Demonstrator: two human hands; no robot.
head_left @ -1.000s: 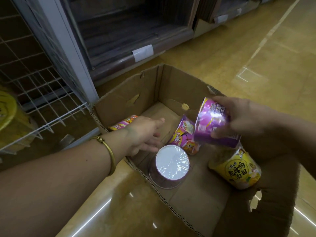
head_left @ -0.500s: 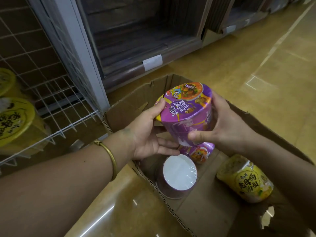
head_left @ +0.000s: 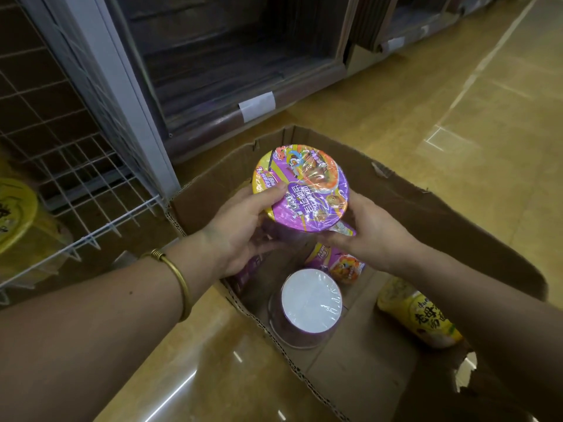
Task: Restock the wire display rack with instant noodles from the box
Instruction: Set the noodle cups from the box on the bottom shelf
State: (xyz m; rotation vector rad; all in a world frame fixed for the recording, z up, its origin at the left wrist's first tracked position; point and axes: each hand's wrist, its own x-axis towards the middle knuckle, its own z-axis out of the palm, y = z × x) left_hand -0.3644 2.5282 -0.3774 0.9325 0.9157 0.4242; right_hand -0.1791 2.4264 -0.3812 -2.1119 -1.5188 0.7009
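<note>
Sitting in box (head_left: pixel 426 214): one cup upside down, white base up (head_left: pixel 310 303); a yellow cup (head_left: pixel 426 318) on its side at the right wall; a second purple cup (head_left: pixel 341 263) lying just under the hands.
Hands: left hand (head_left: pixel 240 236) and right hand (head_left: pixel 368 236) close together, both gripping one purple cup (head_left: pixel 300 190) from opposite sides. Fingers curl round its wall and the left thumb is on the lid rim.
Held cup position: above the box's far half, clear of the cups below and not touching the cardboard.
Cup axis: roughly upright, printed lid on top and tipped toward the camera.
Rack direction: wire rack (head_left: pixel 91 184) lies to the left of the held cup and slightly farther off, past the box's left wall. Its front wire edge is near that wall.
Nearer hand: left, the one with the bracelet (head_left: pixel 176 275), is on the rack side.
Rack contents: yellow cups on the rack (head_left: pixel 15 214) at far left; open wire between them and the post.
Judgement: the move is a leftward carry, probably a handover to the left hand.
Far: dark wooden shelf (head_left: pixel 243 71) behind the box.
</note>
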